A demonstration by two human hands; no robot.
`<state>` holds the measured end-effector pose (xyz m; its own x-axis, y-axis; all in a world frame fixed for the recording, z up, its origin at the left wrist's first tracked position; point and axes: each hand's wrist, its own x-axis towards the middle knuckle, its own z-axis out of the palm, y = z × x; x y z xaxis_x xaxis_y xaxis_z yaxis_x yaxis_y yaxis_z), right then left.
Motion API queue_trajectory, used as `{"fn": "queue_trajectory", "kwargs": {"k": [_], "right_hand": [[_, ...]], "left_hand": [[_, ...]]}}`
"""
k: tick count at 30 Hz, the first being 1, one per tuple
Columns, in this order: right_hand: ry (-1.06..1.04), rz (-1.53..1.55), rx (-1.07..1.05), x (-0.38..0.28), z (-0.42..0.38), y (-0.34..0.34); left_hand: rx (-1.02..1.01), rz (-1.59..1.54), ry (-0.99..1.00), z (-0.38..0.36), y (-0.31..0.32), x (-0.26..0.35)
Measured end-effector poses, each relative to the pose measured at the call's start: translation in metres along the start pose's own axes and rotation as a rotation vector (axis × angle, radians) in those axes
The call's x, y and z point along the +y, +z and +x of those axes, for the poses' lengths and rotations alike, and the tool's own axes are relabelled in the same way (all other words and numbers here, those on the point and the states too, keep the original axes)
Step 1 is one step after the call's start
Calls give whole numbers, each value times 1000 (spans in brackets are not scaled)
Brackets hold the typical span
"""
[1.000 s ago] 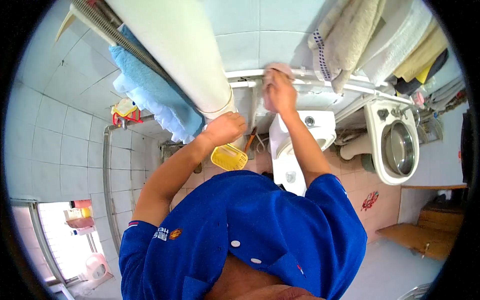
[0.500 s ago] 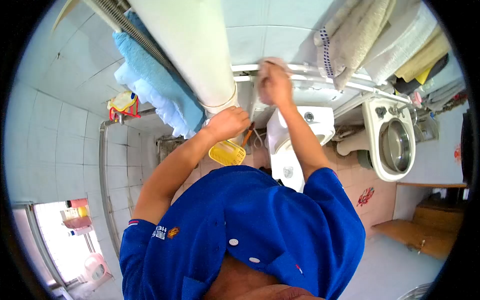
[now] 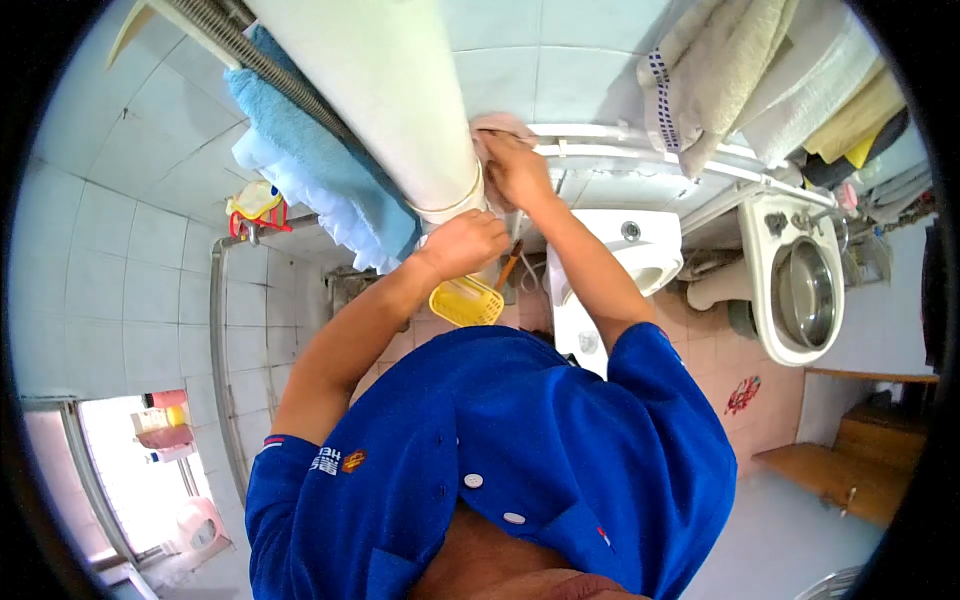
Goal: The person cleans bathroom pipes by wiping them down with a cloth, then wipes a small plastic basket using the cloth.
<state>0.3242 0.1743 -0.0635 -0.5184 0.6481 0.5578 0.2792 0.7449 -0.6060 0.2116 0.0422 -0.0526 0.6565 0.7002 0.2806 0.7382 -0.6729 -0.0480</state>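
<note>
Bathroom tiles surrounding, the right hand is clenching a pink cloth on the white rail's left end, most rail unwiped, left hand fisted against the pipe.

Bright daylight, heavy fisheye distortion

Glossy white tiles cover the wall. The pink cloth looks soft and matt, the blue towel fluffy. The white pipe is smooth, the yellow basket plastic, the sink bowl shiny metal.
</note>
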Motion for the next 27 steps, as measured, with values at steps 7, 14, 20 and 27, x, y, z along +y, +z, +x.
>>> {"fn": "queue_trajectory", "kwargs": {"k": [7, 14, 20, 27], "right_hand": [[121, -285, 344, 87, -30, -58], [250, -277, 373, 79, -32, -58], [235, -356, 331, 80, -34, -62], [240, -257, 319, 80, -33, -59]], "left_hand": [[19, -35, -24, 0, -1, 2], [-20, 11, -19, 4, -12, 8], [235, -905, -259, 49, -103, 56], [628, -1326, 257, 51, -267, 128]]}}
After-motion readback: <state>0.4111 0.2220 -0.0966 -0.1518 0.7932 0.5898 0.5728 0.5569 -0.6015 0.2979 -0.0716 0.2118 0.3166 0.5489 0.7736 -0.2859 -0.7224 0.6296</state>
